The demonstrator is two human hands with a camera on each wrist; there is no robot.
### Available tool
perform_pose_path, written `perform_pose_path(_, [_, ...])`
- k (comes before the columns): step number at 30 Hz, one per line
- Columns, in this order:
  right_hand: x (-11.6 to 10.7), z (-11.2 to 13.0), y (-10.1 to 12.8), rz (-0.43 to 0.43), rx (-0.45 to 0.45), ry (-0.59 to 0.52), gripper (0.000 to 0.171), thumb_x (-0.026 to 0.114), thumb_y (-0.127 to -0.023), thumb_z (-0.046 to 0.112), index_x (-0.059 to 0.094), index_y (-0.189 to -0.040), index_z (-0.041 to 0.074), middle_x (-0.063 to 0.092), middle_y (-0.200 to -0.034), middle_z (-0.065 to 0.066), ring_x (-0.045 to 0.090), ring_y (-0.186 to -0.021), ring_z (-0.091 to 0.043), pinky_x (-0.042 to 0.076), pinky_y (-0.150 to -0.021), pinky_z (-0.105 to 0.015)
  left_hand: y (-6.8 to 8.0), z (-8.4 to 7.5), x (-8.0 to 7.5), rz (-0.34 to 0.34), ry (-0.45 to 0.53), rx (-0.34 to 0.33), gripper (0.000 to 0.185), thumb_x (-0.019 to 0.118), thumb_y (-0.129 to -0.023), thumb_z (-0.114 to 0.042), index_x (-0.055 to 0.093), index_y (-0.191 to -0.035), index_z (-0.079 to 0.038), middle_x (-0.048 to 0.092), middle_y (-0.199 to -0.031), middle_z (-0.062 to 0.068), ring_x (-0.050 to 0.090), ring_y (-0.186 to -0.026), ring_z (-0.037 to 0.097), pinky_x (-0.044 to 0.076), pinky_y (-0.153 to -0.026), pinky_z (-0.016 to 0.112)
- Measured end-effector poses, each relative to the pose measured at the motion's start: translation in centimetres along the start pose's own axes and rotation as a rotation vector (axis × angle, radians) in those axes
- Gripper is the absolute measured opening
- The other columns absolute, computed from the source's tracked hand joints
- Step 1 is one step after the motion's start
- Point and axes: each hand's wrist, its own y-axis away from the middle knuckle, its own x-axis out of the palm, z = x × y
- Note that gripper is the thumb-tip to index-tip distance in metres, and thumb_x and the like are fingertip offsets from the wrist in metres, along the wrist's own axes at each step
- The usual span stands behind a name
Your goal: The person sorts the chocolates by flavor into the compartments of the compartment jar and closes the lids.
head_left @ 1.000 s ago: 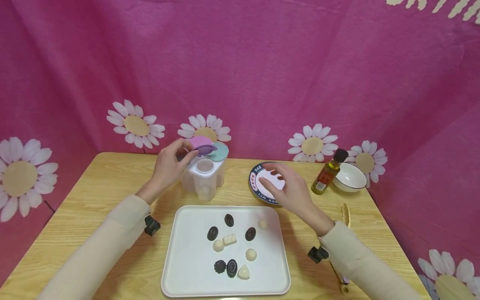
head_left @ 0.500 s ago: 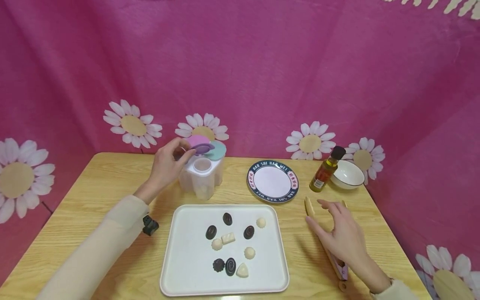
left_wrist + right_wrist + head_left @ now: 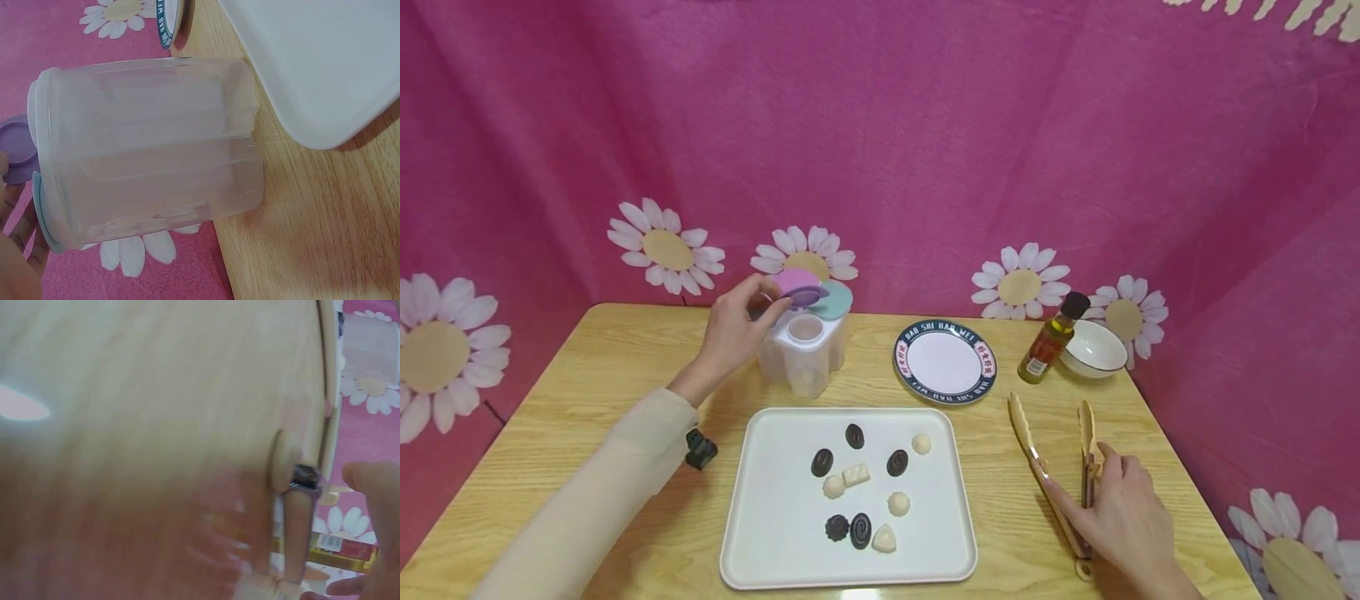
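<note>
At the back left stands a translucent container [image 3: 808, 367] with compartments and flip lids, one pink, one teal [image 3: 832, 300]. My left hand [image 3: 733, 323] pinches the raised purple lid [image 3: 805, 297] between thumb and fingers. Beneath that lid a round opening [image 3: 805, 327] shows. In the left wrist view the fingers also lie by the teal lid [image 3: 47, 212]. On the right, gold-tipped tongs [image 3: 1037, 467] lie spread on the table. My right hand [image 3: 1123, 521] is over them, thumb near one arm and fingers near the other. The right wrist view of the tongs [image 3: 297, 531] is blurred.
A white tray [image 3: 775, 533] in front bears several dark and cream-coloured chocolates. Behind it sits a blue-rimmed plate [image 3: 945, 362]. An oil bottle [image 3: 1047, 346] and a white bowl [image 3: 1093, 348] stand at the back right, before a pink flowered cloth [image 3: 880, 150].
My right hand has moved from over the plate, rightward and down to the tongs, whose arms now stand spread wider. The left hand stays at the purple lid.
</note>
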Motion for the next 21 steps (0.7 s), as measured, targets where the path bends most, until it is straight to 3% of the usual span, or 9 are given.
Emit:
perform_pose_path(5, [0.4,-0.7,0.1,0.125,0.055,0.047,0.109,0.068,-0.083,0.081,0.05,-0.134,-0.014,0.058,-0.108,-0.038,0.059,-0.096,-0.052,0.052,-0.064,-0.062,0.0,0.0,0.0,0.0,-0.001,-0.002,0.02,0.073,-0.1,-0.014,0.065,-0.115,-0.003,0.073,-0.112,0.018,0.071,-0.105,0.036,0.061,-0.097,0.051])
perform_pose_path(12, [0.8,-1.0,-0.7,0.218,0.112,0.067,0.112,0.061,-0.08,0.09,0.054,-0.131,-0.01,0.058,-0.105,-0.033,0.06,-0.094,-0.049,0.05,-0.057,-0.054,0.0,-0.1,0.0,0.0,-0.005,0.011,0.021,0.073,-0.1,-0.013,0.064,-0.115,-0.003,0.073,-0.112,0.018,0.072,-0.104,0.035,0.061,-0.096,0.051])
perform_pose_path(18, [1.0,-1.2,-1.4,0.239,0.122,0.066,0.106,0.064,-0.073,0.094,0.057,-0.103,-0.008,0.061,-0.09,-0.026,0.062,-0.08,-0.04,0.046,-0.052,-0.046,0.0,-0.1,0.0,-0.002,-0.003,0.013,0.021,0.074,-0.1,-0.013,0.064,-0.115,-0.003,0.073,-0.112,0.018,0.072,-0.104,0.035,0.061,-0.095,0.049])
perform_pose_path(21, [0.8,-1.7,-1.9,0.229,0.109,0.053,0.094,0.069,-0.073,0.089,0.054,-0.091,-0.002,0.061,-0.081,-0.022,0.062,-0.071,-0.036,0.043,-0.05,-0.044,-0.1,0.0,-0.1,-0.005,-0.006,0.015,0.02,0.074,-0.099,-0.014,0.065,-0.114,-0.003,0.074,-0.111,0.018,0.073,-0.104,0.034,0.059,-0.093,0.034])
